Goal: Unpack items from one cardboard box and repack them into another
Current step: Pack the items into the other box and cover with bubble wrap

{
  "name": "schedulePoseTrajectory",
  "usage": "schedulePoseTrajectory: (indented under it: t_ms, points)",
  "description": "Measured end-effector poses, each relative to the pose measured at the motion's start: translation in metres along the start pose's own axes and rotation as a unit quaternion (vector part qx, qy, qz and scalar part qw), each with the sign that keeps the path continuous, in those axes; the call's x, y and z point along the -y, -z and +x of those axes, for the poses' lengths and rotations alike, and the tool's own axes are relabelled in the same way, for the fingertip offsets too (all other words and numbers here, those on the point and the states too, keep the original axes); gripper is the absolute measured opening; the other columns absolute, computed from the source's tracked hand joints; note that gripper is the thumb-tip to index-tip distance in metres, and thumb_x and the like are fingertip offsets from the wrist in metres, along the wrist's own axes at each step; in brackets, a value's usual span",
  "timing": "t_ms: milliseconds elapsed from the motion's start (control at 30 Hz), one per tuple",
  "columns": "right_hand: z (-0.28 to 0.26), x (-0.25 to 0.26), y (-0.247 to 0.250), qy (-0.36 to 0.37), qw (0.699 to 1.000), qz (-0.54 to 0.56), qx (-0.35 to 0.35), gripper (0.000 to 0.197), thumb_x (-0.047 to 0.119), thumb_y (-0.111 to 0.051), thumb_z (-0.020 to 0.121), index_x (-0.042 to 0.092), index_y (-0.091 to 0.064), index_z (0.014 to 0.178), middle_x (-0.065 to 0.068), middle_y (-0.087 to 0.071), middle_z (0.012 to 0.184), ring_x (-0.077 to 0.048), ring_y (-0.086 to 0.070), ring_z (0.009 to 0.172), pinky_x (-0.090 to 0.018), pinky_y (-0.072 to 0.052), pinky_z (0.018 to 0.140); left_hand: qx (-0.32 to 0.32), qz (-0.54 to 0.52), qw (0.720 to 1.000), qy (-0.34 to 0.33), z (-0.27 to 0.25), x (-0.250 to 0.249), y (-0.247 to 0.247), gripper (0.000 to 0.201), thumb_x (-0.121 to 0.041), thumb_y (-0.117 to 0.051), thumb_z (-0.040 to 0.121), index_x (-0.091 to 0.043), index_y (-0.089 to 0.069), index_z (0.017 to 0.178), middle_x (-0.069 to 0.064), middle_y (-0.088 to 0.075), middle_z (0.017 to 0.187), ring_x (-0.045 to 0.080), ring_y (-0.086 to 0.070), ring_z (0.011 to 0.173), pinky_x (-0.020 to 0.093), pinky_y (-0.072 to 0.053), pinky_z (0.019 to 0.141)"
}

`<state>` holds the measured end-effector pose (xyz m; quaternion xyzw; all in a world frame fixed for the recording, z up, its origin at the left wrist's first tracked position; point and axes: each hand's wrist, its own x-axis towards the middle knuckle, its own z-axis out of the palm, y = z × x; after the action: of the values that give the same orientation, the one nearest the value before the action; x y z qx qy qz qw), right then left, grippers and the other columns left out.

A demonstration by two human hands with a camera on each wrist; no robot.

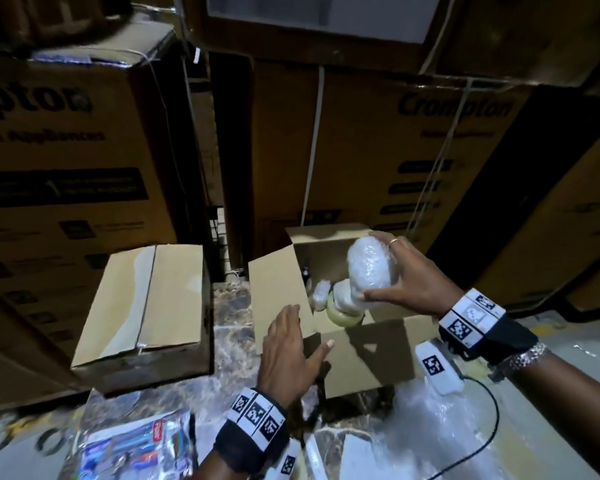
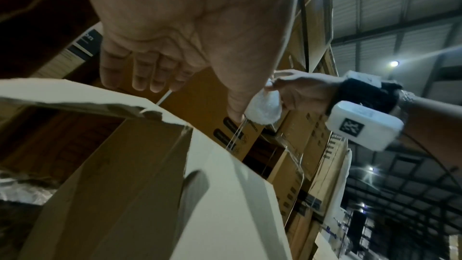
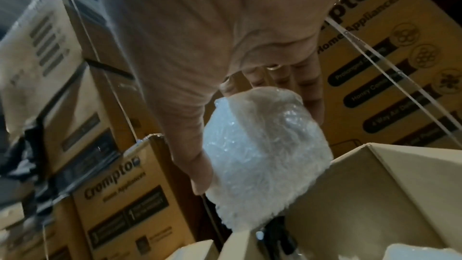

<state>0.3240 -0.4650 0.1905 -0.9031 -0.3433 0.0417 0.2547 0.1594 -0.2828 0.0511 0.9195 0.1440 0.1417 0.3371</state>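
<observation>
My right hand [image 1: 395,275] grips a bubble-wrapped bundle [image 1: 369,268] between thumb and fingers, just above the open cardboard box [image 1: 281,289]; the bundle [image 3: 262,155] fills the right wrist view, and shows small as the same bundle [image 2: 262,110] in the left wrist view. Inside the box lie a tape roll [image 1: 343,315] and smaller wrapped items [image 1: 321,294]. My left hand [image 1: 291,344] hovers with fingers spread over the box's near-left flap, holding nothing. A second box [image 1: 146,313], flaps closed, sits to the left.
Large stacked printed cartons [image 1: 66,161] wall in the back and left. A plastic packet of small items [image 1: 136,448] lies on the marbled floor [image 1: 229,306] at the near left. Clear plastic wrap [image 1: 426,420] and a black cable [image 1: 489,431] lie at the near right.
</observation>
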Motion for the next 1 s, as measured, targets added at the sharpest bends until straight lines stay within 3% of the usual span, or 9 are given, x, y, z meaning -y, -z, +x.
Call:
schedulePoseTrajectory:
  t_ms: [133,267,500,633,733,800,833,900,1000]
  points:
    - [0.049,-0.020,0.006,0.021,0.997,-0.048,0.059,0.114,0.051,-0.090,0.059,0.040,-0.022,0.150,0.007,-0.038,0.138,-0.019,-0.044,0.127,-0.044,-0.044,0.105,0.028,0.039,0.998,0.031,0.022,-0.008,-0.030,0.095,-0.068,-0.046,0.094,-0.017,-0.004,0.162,0.005,-0.002,0.171,0.022,-0.001,0.157,0.039,-0.005,0.126]
    - [0.100,-0.037,-0.012,0.074,0.974,-0.100,0.188,0.119,0.047,-0.090,0.061,0.034,-0.017,0.154,0.003,-0.035,0.153,-0.017,-0.036,0.137,-0.039,-0.035,0.112,0.032,0.056,0.997,0.044,0.025,-0.010,-0.053,0.090,-0.066,-0.039,0.098,-0.028,0.012,0.160,-0.006,0.024,0.167,0.016,0.019,0.155,0.045,0.000,0.127]
    - [0.165,-0.057,-0.089,0.127,0.880,-0.221,0.402,0.105,0.044,-0.089,0.061,0.018,-0.033,0.146,-0.004,-0.052,0.134,-0.022,-0.051,0.120,-0.028,-0.042,0.099,0.063,0.078,0.992,0.073,0.025,-0.002,-0.061,0.095,-0.075,-0.024,0.092,-0.031,0.035,0.152,-0.017,0.045,0.155,0.006,0.038,0.145,0.045,0.009,0.125]
    - [0.173,-0.068,-0.142,0.200,0.819,-0.267,0.466,0.101,0.063,-0.081,0.051,0.018,-0.045,0.134,-0.002,-0.060,0.120,-0.024,-0.060,0.105,-0.034,-0.051,0.093,0.055,0.054,0.995,0.067,0.027,0.008,-0.073,0.096,-0.079,-0.024,0.092,-0.028,0.025,0.157,-0.015,0.034,0.162,0.007,0.029,0.150,0.045,0.007,0.125]
    - [0.164,-0.079,-0.177,0.194,0.797,-0.290,0.493,0.085,0.053,-0.084,0.060,0.011,-0.050,0.125,-0.005,-0.063,0.112,-0.026,-0.064,0.098,-0.027,-0.051,0.081,0.049,0.047,0.996,0.059,0.030,0.014,-0.080,0.097,-0.082,-0.024,0.092,-0.018,-0.006,0.163,-0.003,-0.007,0.171,0.015,-0.008,0.156,0.049,-0.013,0.125]
    - [0.157,-0.092,-0.199,0.164,0.808,-0.274,0.495,0.075,0.047,-0.084,0.066,0.010,-0.053,0.124,-0.007,-0.063,0.115,-0.026,-0.065,0.103,-0.019,-0.049,0.078,0.050,0.045,0.996,0.061,0.033,0.014,-0.083,0.096,-0.082,-0.023,0.093,-0.013,-0.025,0.160,0.003,-0.028,0.166,0.020,-0.027,0.152,0.050,-0.025,0.119]
    - [0.155,-0.096,-0.207,0.141,0.822,-0.253,0.491,0.072,0.048,-0.081,0.070,0.010,-0.053,0.124,-0.008,-0.063,0.118,-0.027,-0.064,0.107,-0.024,-0.050,0.084,0.053,0.049,0.995,0.062,0.034,0.015,-0.084,0.096,-0.082,-0.021,0.093,-0.012,-0.029,0.158,0.004,-0.032,0.164,0.020,-0.030,0.151,0.050,-0.028,0.116]
    - [0.151,-0.099,-0.219,0.127,0.836,-0.238,0.478,0.074,0.058,-0.077,0.070,0.011,-0.053,0.121,-0.010,-0.062,0.117,-0.029,-0.062,0.106,-0.036,-0.052,0.091,0.051,0.063,0.995,0.062,0.034,0.017,-0.084,0.098,-0.083,-0.019,0.091,-0.013,-0.026,0.159,0.004,-0.031,0.165,0.017,-0.026,0.153,0.049,-0.030,0.118]
    - [0.149,-0.100,-0.231,0.135,0.845,-0.234,0.462,0.082,0.069,-0.076,0.063,0.011,-0.052,0.115,-0.010,-0.063,0.112,-0.028,-0.063,0.098,-0.041,-0.053,0.088,0.044,0.074,0.995,0.057,0.033,0.018,-0.085,0.098,-0.083,-0.019,0.091,-0.014,-0.017,0.162,0.004,-0.026,0.167,0.016,-0.020,0.154,0.051,-0.031,0.117]
